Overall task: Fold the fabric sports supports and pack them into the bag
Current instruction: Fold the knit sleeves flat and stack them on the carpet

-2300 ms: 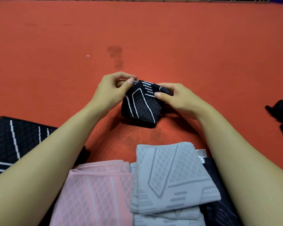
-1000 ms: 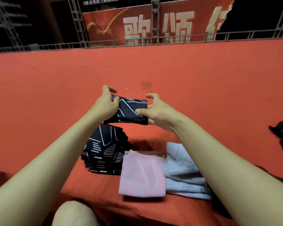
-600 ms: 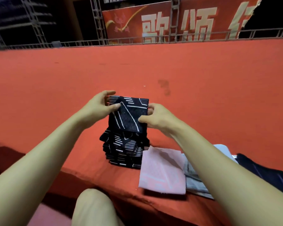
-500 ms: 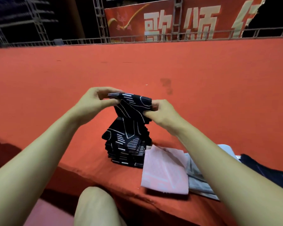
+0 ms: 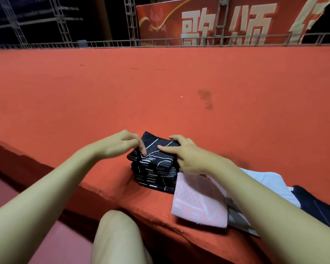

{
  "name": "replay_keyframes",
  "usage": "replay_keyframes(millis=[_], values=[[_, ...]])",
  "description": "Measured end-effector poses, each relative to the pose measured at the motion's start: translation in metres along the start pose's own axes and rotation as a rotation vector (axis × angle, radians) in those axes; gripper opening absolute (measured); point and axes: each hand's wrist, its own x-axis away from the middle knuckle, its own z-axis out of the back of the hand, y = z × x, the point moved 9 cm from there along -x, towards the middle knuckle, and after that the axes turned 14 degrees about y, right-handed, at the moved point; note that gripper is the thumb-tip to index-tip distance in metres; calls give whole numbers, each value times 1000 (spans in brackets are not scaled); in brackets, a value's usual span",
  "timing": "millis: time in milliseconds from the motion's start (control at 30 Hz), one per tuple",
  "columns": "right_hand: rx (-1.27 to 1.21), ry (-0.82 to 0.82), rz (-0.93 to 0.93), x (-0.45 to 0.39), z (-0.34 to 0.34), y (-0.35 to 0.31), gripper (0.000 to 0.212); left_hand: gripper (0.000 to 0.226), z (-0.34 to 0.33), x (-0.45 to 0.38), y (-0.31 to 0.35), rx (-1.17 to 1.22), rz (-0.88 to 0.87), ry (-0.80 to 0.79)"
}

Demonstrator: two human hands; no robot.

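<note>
Black fabric with white lines, that's the folded support [image 5: 157, 148] sitting on top of a stack of black supports [image 5: 153, 173] near the front edge of the red carpeted counter [image 5: 122, 96]. Both hands are on it. The left hand [image 5: 120, 143] is at its left edge with fingers curled in, pinching the fabric there as far as I can make out (a bit blurry). The right hand [image 5: 187, 156] lies on the right side of the top piece, fingers fairly straight and pressing down, not wrapped around anything.

Just right of the stack, touching it, there's a pink folded support [image 5: 196, 202], partly under the right forearm. Next to that a light grey one [image 5: 269, 182], then something dark navy [image 5: 320, 206] at the far right edge. A bare knee [image 5: 118, 237] pokes in at the bottom. Way at the back there's a metal railing [image 5: 122, 43] and a red banner [image 5: 227, 20] with big pale characters.
</note>
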Motion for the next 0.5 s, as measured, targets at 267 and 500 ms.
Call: replay_keyframes(millis=[267,500], values=[[72,184,-199,45,77,69,54,36,-36,-44,88,114,-120,-70],[214,333,-486,193,184,169,43,44,-100,-78,239,275,-356,-107]])
